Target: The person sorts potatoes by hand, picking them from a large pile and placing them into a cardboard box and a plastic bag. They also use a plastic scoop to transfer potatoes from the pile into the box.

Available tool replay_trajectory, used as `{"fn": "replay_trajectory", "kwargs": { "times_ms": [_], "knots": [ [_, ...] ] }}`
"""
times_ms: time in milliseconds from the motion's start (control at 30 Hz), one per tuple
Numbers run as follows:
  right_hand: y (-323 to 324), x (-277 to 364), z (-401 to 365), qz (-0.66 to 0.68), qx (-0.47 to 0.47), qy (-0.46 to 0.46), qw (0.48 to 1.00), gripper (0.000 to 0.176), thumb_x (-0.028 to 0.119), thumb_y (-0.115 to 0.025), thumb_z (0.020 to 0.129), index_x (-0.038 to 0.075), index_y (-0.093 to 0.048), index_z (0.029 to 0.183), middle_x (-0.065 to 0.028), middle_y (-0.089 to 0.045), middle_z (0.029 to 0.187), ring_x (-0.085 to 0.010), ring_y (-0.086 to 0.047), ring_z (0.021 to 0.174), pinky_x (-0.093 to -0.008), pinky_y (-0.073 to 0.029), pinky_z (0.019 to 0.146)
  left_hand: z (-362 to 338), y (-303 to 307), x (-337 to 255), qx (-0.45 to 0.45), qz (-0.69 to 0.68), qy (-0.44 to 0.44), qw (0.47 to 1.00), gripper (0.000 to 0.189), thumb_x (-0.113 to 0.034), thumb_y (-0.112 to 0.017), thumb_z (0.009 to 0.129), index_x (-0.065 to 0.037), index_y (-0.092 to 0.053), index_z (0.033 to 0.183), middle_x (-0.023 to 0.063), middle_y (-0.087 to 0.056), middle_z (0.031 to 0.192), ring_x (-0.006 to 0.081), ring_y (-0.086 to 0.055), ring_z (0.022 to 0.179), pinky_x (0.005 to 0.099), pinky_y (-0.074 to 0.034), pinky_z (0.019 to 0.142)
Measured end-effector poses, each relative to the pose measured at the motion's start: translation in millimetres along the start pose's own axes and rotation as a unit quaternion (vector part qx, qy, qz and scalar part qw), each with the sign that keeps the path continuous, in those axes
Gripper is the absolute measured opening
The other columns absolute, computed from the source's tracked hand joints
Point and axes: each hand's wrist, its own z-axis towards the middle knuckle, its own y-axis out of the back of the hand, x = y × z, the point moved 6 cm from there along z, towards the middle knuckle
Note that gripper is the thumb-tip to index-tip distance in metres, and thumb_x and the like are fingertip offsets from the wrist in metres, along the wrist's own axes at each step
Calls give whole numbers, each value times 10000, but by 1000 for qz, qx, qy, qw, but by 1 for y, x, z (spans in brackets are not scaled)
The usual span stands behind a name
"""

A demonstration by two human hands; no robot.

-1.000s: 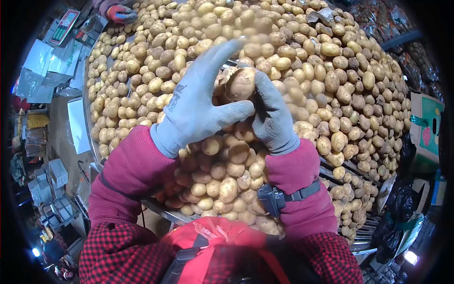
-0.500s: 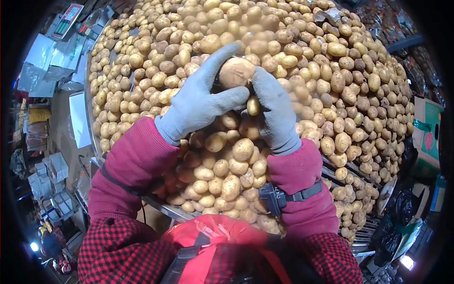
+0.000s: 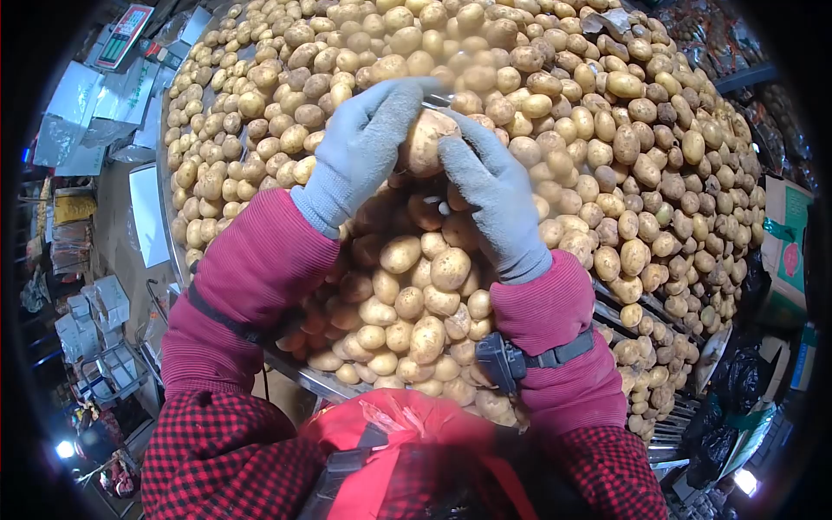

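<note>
A large tan potato [image 3: 426, 143] is held up between my two gloved hands, over the pile. My left hand [image 3: 368, 139], in a grey knit glove, grips it from the left and top, fingers curled behind it. On the right side, my right hand [image 3: 492, 186], in a matching glove, presses its thumb on the potato's face; some of its fingers are hidden behind. Beneath the hands, a shaded heap of potatoes [image 3: 425, 338] slopes toward my body, spread on a metal-edged table [image 3: 165, 195].
Loose potatoes [image 3: 641, 173] cover most of the surface around me. At the left are white boxes [image 3: 74, 104] and a digital scale [image 3: 126, 35]. To the right stand a green-and-brown carton [image 3: 787, 247] and black plastic bags [image 3: 741, 377]. Metal slats [image 3: 672, 429] show at lower right.
My left hand has closed higher around the large potato, which has turned. A small potato seen below it near my right hand no longer shows there. My right thumb has shifted left onto the large potato.
</note>
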Motion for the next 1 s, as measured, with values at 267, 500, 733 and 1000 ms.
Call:
{"fn": "replay_trajectory", "kwargs": {
  "times_ms": [267, 500, 733, 1000],
  "knots": [
    [14, -10, 1, 171, 86, 125, 973, 357, 59, -516, 1072, -49, -555, 1410, -127, -695, 1210, -182, -703, 1063, -275, -559, 886, -10, -10, -12, 25, -61, -1, 998, 498, -221, -651, 1004, -35, -570, 1459, 111, -638, 1364, 188, -587, 1263, 325, -459, 1103],
    [28, -32, 13, 32, 69, 3, 997, 344, 275, -532, 1105, 22, -636, 1314, -88, -717, 1121, -136, -697, 870, -241, -560, 750, -2, -9, -28, 63, 150, -101, 982, 700, -192, -835, 848, -28, -552, 1466, 145, -597, 1439, 254, -562, 1348, 401, -448, 1148],
    [9, -15, 2, 293, 71, -62, 952, 451, 417, -488, 1112, 42, -614, 1329, -73, -713, 1139, -165, -700, 933, -291, -596, 789, 0, -39, -14, 113, 34, -141, 983, 550, -151, -788, 899, -41, -606, 1405, 120, -591, 1447, 245, -550, 1357, 383, -442, 1132],
    [10, -19, 3, 274, 71, -45, 958, 460, 408, -492, 1110, 28, -608, 1341, -103, -704, 1213, -203, -702, 1010, -361, -599, 890, -3, -38, -20, 98, 12, -159, 982, 489, -234, -807, 892, -69, -654, 1326, 125, -610, 1376, 242, -583, 1271, 361, -459, 1096]
  ]
}}
